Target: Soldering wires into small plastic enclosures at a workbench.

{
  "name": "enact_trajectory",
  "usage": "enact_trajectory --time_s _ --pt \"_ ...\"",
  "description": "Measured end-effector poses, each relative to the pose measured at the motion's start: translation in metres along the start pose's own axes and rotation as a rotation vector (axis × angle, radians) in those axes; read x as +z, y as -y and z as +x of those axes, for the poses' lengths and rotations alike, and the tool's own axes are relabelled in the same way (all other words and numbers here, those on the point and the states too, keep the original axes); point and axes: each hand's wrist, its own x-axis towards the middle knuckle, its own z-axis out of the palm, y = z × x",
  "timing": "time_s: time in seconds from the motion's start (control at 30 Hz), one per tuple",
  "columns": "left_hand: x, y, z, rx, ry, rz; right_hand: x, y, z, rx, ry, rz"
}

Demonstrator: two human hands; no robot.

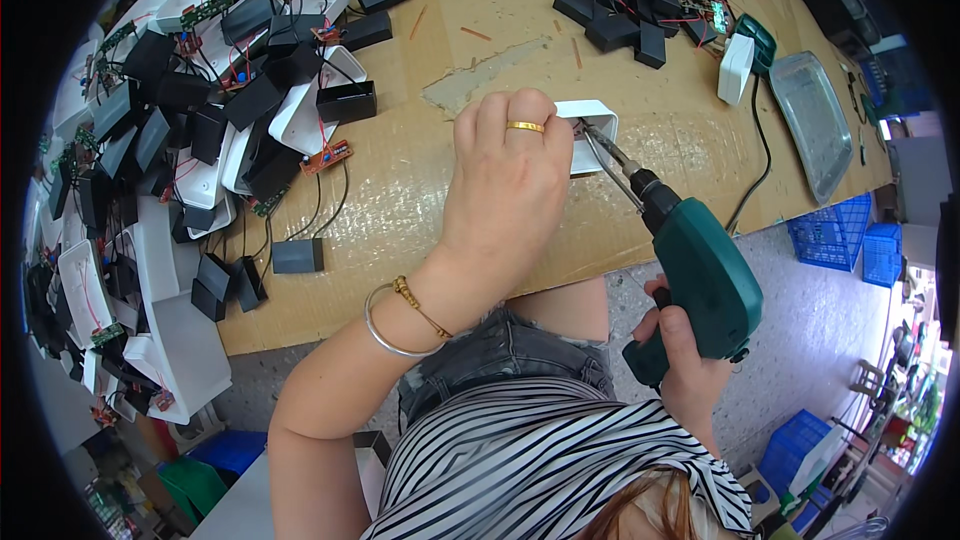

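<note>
My left hand point(512, 165), with its fingers curled down, is closed on a white plastic housing point(603, 112) on the cardboard-covered table. The hand hides most of the housing's left part. In my right hand point(690, 365) is a dark green, pistol-shaped soldering gun point(708, 275), gripped by its handle. Its black collar and thin metal tip slant up and left, and a second thin metal tube runs alongside. The tip reaches into the open side of the housing, close to my left fingers. Exactly what it touches inside is too small to tell.
A heap of black plastic boxes point(290, 65), white shells and wired circuit boards covers the table's left side. More black boxes point(612, 32) lie at the far edge. At right are a clear plastic tray point(812, 125), a white-and-green block point(736, 70) and a black cable point(762, 155).
</note>
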Motion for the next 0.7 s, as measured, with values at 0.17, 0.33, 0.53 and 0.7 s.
enact_trajectory --time_s 0.17,0.33,0.53,0.7 --pt "0.0001 0.0001 0.0000 0.000 -0.005 -0.008 -0.0058 0.0036 0.0005 0.071 0.057 -0.105" --pt "0.0012 0.0002 -0.0005 0.002 0.000 -0.011 0.0023 0.0049 -0.0010 0.029 -0.024 -0.039" --pt "0.0003 0.0003 0.0003 -0.012 0.006 -0.023 -0.0062 0.0028 -0.0009 0.047 0.016 -0.066" --pt "0.0000 0.0005 0.0003 -0.009 0.003 -0.029 -0.0028 0.0034 -0.0036 -0.008 0.024 0.013"
